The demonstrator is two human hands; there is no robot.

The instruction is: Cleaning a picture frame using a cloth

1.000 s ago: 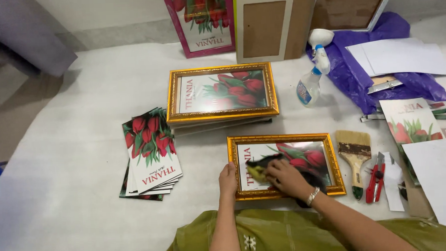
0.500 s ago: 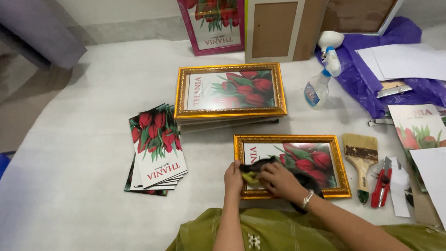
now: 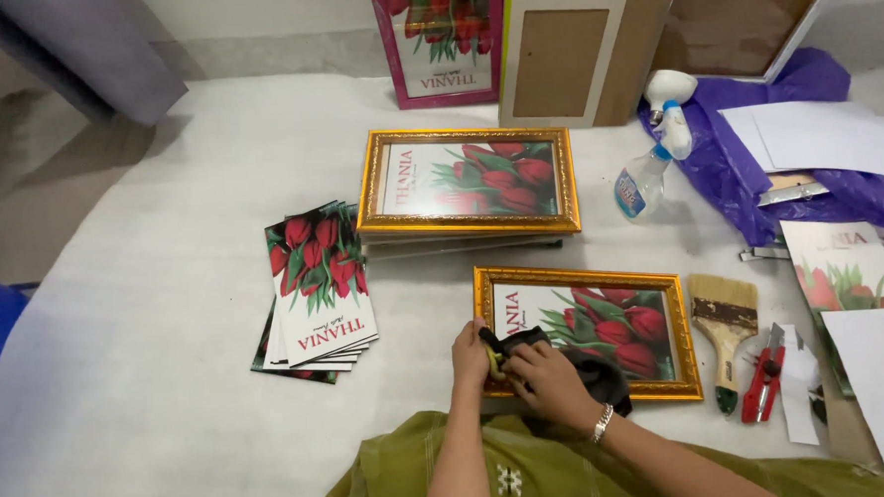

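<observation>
A stack of tulip prints (image 3: 315, 294) is lying at nine o'clock of the work. The left hand (image 3: 469, 357) is steadying the gold-framed tulip picture (image 3: 590, 331) at its near-left corner, while the right hand (image 3: 545, 381), having slid leftward, is clenching a dark cloth (image 3: 576, 367) there. Bare white sheet (image 3: 166, 290) is lying open leftward; a brush (image 3: 724, 331) is crowding three o'clock.
</observation>
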